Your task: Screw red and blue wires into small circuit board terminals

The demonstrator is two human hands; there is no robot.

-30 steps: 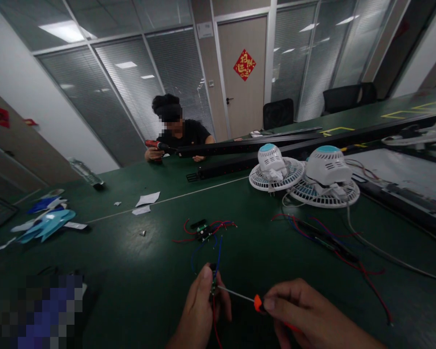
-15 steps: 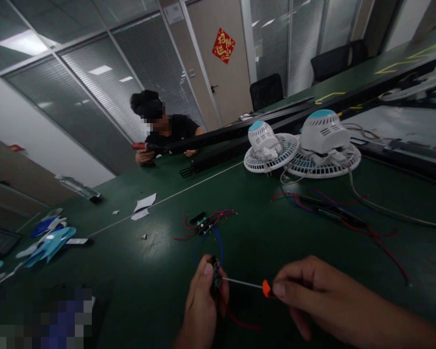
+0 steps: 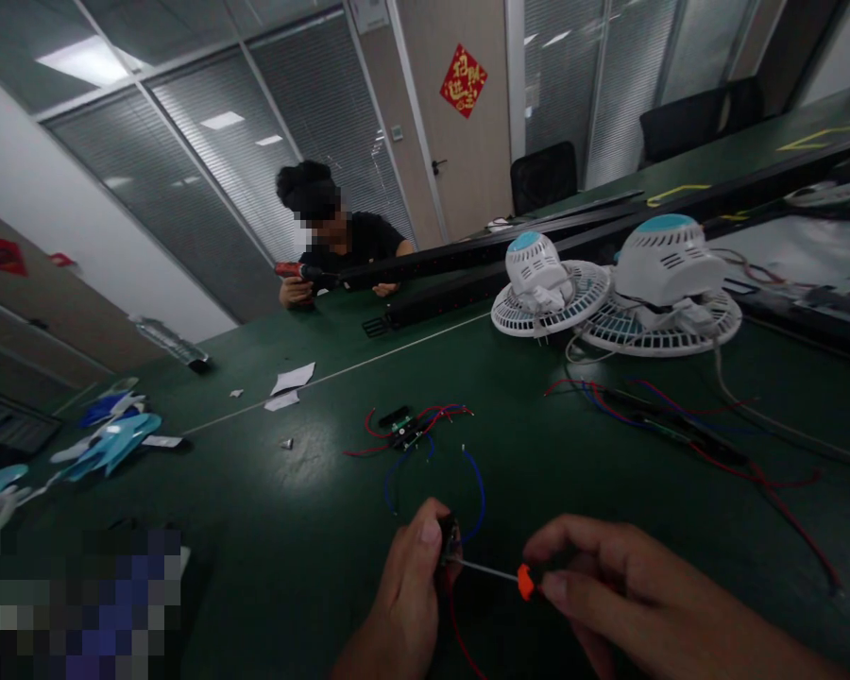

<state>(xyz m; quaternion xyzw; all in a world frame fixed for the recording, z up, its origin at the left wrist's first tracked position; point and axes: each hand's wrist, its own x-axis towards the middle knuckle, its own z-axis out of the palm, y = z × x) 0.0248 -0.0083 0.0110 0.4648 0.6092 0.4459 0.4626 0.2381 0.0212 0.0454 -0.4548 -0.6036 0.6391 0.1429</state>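
Note:
Near the bottom middle, my left hand (image 3: 409, 590) is closed on a small circuit board (image 3: 450, 543), thumb on top. A blue wire (image 3: 480, 486) curves up from the board, and a red wire (image 3: 455, 623) trails below it. My right hand (image 3: 623, 590) pinches a screwdriver (image 3: 525, 581) by its handle, which has an orange end. The screwdriver's thin metal shaft points left and its tip meets the board; the exact contact point is too small to make out. Beyond my hands lies another small board (image 3: 406, 431) with red and blue wires.
Two white fans (image 3: 552, 293) lie face down at the right, with long black bars (image 3: 453, 264) behind. Wired dark strips (image 3: 670, 425) lie in front of them. Paper scraps (image 3: 294, 378), a bottle (image 3: 166, 342) and blue fan blades (image 3: 117, 444) are left. Across the table a person (image 3: 354, 241) holds a red power drill (image 3: 296, 271).
The view has shifted, so the surroundings sit farther right. The circuit board has turned in my left hand, and its blue wire now swings to the right. The screwdriver stays against the board.

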